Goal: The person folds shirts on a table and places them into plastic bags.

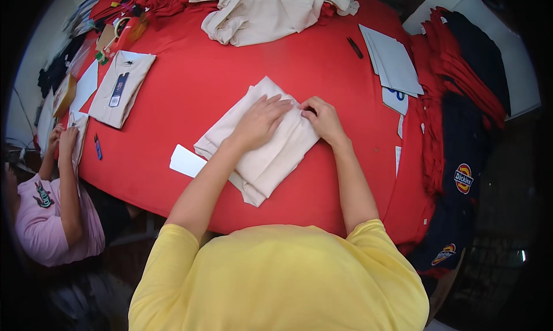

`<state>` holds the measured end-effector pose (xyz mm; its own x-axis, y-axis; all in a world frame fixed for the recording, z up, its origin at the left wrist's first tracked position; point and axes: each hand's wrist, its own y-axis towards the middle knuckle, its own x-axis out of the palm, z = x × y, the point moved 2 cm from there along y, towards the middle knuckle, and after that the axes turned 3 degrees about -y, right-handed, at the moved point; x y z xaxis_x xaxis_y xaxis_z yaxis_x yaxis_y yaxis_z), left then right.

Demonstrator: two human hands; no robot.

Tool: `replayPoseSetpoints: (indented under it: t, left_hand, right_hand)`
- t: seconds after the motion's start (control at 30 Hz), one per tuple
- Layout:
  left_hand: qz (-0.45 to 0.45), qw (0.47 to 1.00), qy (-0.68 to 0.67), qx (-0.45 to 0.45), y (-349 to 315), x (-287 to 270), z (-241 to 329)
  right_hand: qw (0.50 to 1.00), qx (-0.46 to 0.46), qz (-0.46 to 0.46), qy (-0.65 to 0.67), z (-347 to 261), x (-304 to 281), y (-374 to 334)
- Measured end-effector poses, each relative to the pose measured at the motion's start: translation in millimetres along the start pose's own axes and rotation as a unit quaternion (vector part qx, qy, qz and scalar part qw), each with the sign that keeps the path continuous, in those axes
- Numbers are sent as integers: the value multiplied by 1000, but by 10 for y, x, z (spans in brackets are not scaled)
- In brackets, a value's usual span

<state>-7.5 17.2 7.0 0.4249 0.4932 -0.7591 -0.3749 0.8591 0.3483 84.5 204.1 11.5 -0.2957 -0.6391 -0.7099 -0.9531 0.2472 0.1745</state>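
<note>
A cream shirt (276,158), folded into a rough rectangle, lies at a slant on the red-covered table in front of me. My left hand (262,121) rests flat on its upper part, fingers stretched out and pointing to the right. At the shirt's upper right edge, my right hand (322,118) has its thumb and forefinger closed on a bit of the cream cloth. Under the shirt's left side a white card (187,160) sticks out, partly covered by the cloth and my left forearm.
A loose heap of cream shirts (259,14) lies at the far side. White boards (391,60) and black thread snips (355,48) are at right, beside hanging red and navy garments (461,135). At left are a folded tagged shirt (122,89), a blue cutter (98,147) and a co-worker's hands (68,140).
</note>
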Motion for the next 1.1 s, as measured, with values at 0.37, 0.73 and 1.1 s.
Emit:
replayPoseSetpoints:
  t: [0.37, 0.73, 1.1]
  left_hand:
    - [119, 989, -66, -48, -211, 48, -41]
    - [148, 921, -45, -357, -1490, -380, 116]
    - [47, 927, -132, -347, -1783, -371, 185]
  right_hand:
    - [992, 26, 87, -88, -297, -310, -525]
    - [948, -145, -97, -268, -593, 429, -533]
    - [917, 326, 62, 221, -570, 565, -1739]
